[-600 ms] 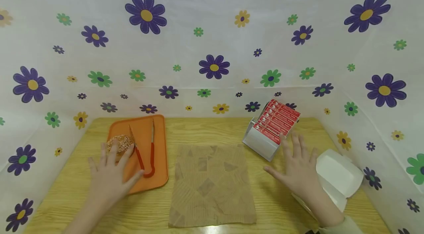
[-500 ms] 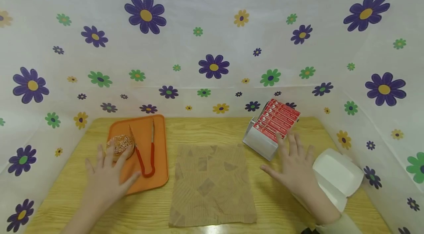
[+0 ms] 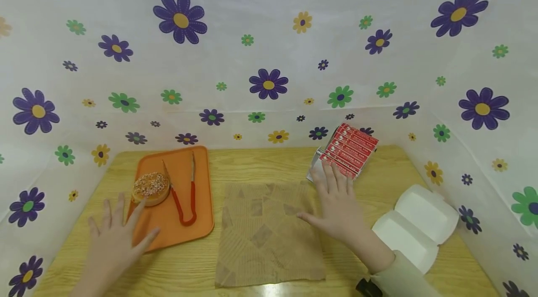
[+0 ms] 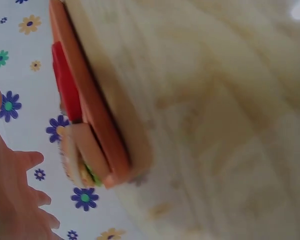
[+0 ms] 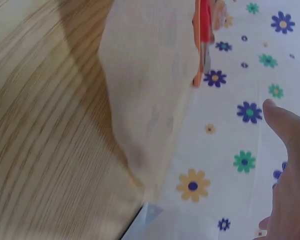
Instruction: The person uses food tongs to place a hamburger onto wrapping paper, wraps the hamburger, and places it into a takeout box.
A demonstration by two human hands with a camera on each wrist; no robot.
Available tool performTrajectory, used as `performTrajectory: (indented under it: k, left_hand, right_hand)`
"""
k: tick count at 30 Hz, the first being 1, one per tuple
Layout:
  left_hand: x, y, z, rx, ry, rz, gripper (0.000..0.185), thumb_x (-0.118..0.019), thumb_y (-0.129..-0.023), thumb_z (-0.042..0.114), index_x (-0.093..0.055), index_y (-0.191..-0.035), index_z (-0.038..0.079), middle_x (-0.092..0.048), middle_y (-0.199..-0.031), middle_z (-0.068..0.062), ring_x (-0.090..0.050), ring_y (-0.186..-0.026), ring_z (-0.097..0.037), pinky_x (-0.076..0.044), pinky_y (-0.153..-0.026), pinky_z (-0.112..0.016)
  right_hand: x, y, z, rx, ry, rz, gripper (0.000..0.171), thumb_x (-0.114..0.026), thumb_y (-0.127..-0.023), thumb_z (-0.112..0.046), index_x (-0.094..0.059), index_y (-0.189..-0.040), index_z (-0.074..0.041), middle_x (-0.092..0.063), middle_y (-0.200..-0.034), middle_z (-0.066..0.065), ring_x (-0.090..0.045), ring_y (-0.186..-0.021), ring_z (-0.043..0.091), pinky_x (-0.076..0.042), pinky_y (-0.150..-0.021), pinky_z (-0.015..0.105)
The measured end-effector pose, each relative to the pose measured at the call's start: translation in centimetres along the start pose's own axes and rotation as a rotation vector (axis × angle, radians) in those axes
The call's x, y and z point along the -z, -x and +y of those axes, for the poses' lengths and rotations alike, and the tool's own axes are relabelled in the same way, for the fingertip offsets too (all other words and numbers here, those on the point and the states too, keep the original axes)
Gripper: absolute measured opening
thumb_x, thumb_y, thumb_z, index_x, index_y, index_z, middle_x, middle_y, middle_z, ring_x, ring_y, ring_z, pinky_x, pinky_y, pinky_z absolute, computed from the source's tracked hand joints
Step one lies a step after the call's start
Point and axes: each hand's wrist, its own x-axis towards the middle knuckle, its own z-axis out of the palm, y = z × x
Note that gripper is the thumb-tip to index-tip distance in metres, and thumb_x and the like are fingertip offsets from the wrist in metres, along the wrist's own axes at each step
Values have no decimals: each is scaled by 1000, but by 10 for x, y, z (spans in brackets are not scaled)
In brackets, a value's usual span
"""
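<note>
My left hand (image 3: 115, 238) hovers with fingers spread over the near-left corner of an orange tray (image 3: 168, 236). On that tray sit a seeded burger (image 3: 150, 187) and a pair of red-handled tongs (image 3: 182, 210). In the left wrist view the burger (image 4: 80, 160) shows green lettuce. My right hand (image 3: 338, 208), fingers spread and holding nothing, is over the right side of a brown patterned paper sheet (image 3: 269, 236). Just beyond its fingertips stands a dispenser with a roll of red labels (image 3: 350, 147). The hand hides the dispenser's lower front.
An open white clamshell box (image 3: 416, 227) lies at the right of the wooden table (image 3: 244, 161). A flowered sheet (image 3: 269, 54) encloses the back and sides. A small black object (image 3: 369, 287) shows beneath the right sleeve.
My right hand has moved left, away from the white box and towards the paper. My left hand has drawn back left and nearer, uncovering the burger. The view has shifted slightly.
</note>
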Motion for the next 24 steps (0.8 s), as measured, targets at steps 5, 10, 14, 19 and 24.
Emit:
performTrajectory:
  k: [5,10,14,19,24]
  left_hand:
    - [-8,6,-14,26,16,-27,90,-59,-100,64,-30,-167,11,-2,-172,-37,8,-155,-67,-1,-112,-94]
    - [-14,10,-24,28,15,-52,90,-57,-101,64,-31,-167,9,-6,-171,-40,1,-154,-70,-2,-112,-93]
    - [-21,13,-32,13,23,-35,90,-59,-100,64,-32,-166,9,-13,-169,-42,-4,-154,-70,-2,-114,-92]
    - [-27,16,-40,-26,17,-59,92,-59,-101,63,-32,-166,5,-16,-169,-41,-5,-157,-65,-5,-118,-88]
    - [-28,14,-43,-46,6,-165,99,-56,-99,69,-31,-165,0,-12,-171,-39,-3,-160,-60,-6,-120,-85]
  right_hand:
    - [-10,-11,-23,77,-29,-22,116,-76,-84,-70,-24,-170,-13,-19,-174,28,-18,-162,52,-18,-127,77]
    - [-22,-23,-46,145,-52,-67,116,-72,-87,-71,-19,-171,-12,-12,-176,27,-15,-163,51,-15,-128,76]
    - [-31,-31,-63,175,-70,-91,115,-70,-89,-72,-17,-171,-13,-12,-177,25,-13,-164,48,-15,-129,75]
    - [-42,-43,-82,189,-67,-105,115,-68,-90,-74,-14,-172,-15,-13,-177,23,-16,-165,44,-16,-132,70]
    - [-52,-55,-100,217,-101,-119,115,-68,-91,-72,-11,-172,-15,-11,-178,22,-15,-165,44,-17,-132,68]
